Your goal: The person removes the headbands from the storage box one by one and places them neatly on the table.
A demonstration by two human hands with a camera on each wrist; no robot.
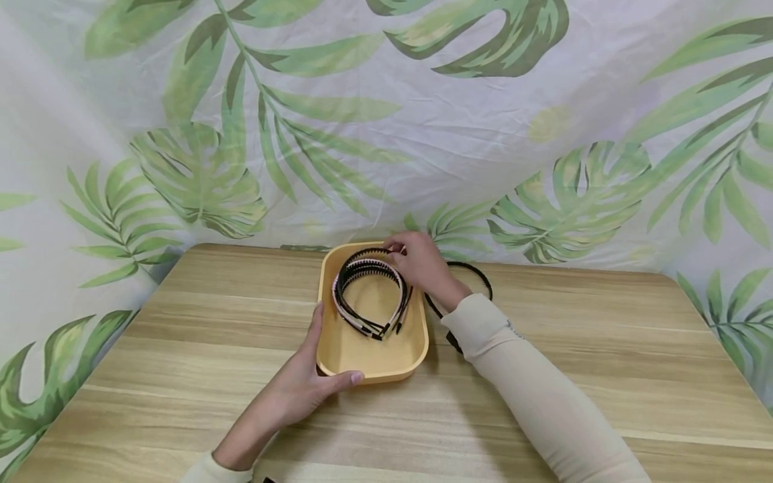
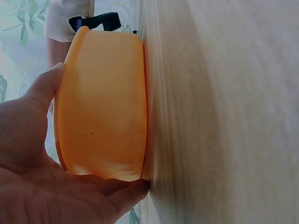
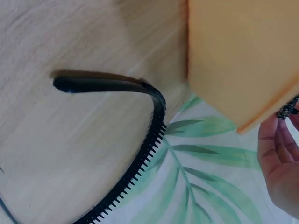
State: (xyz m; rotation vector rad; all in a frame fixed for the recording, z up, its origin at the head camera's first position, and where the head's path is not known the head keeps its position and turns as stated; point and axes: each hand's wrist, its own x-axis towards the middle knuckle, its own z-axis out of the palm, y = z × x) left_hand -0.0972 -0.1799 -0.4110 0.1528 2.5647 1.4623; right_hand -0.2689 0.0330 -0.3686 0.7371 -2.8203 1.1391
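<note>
A yellow plastic bin [image 1: 386, 365] stands on the table with several toothed headbands [image 1: 338, 295] nested in it, most black, one pale pink. My left hand [image 1: 298, 386] grips the bin's near left corner, thumb across the near rim. In the left wrist view, the fingers of that hand [image 2: 42, 186] reach around the orange-looking bin wall [image 2: 103, 102]. Over the bin's far right rim, my right hand [image 1: 419, 261] pinches a black headband [image 1: 371, 251] at its arc. The right wrist view shows a dark, sparkly bit of that headband [image 3: 286, 109] at the fingertips.
Another black toothed headband [image 1: 483, 278] lies on the table right of the bin, partly hidden under the right forearm. The wooden table [image 1: 211, 322] ends at the back against a leaf-printed cloth [image 1: 338, 168].
</note>
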